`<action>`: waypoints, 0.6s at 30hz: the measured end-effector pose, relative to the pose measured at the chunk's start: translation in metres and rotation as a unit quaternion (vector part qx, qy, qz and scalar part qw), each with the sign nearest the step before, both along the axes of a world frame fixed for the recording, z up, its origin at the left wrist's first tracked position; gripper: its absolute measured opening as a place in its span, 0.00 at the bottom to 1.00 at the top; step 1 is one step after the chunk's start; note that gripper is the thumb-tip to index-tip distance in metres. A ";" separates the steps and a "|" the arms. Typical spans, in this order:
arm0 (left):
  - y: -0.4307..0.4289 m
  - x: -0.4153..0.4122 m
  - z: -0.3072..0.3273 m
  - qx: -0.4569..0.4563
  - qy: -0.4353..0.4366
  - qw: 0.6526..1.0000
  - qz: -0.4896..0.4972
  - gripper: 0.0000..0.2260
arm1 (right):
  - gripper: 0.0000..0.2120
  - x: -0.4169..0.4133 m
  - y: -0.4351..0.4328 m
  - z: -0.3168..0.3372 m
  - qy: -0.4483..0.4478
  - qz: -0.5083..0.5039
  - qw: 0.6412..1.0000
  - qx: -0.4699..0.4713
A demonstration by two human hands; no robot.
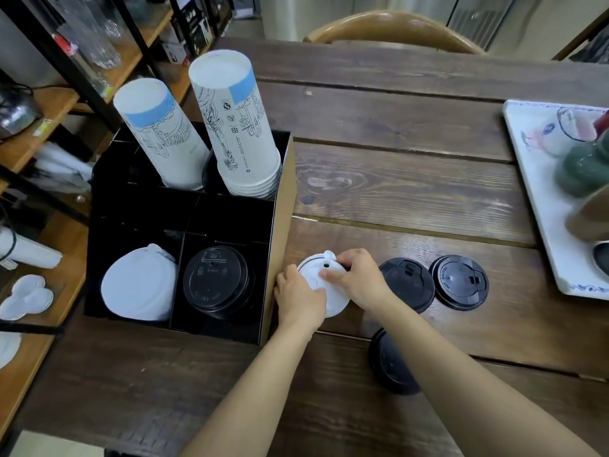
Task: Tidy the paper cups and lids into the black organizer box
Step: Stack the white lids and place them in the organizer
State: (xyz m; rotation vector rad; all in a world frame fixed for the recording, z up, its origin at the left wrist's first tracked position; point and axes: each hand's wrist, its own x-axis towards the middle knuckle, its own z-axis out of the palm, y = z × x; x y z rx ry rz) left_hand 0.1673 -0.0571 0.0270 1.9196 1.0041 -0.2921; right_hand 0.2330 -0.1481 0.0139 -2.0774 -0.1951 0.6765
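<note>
1. My left hand point(298, 300) and right hand point(357, 280) both grip one white lid point(324, 285) on the counter point(412, 189), fingers curled over its rim and top.
2. The lid lies just beside the box point(280, 258) wall.
3. In the box: white lids point(138, 285), black lids point(216, 282), two cup stacks point(245, 130).
4. Three loose black lids point(459, 282) lie right of my hands; open counter beyond.

wooden table point(412, 179), chair point(395, 31) behind, white tray point(540, 206) right, shelves point(66, 103) left.
</note>
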 end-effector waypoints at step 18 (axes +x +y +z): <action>0.006 -0.013 0.022 -0.297 -0.052 0.944 0.135 0.19 | 0.15 -0.013 -0.021 0.019 0.046 -0.064 0.991 0.109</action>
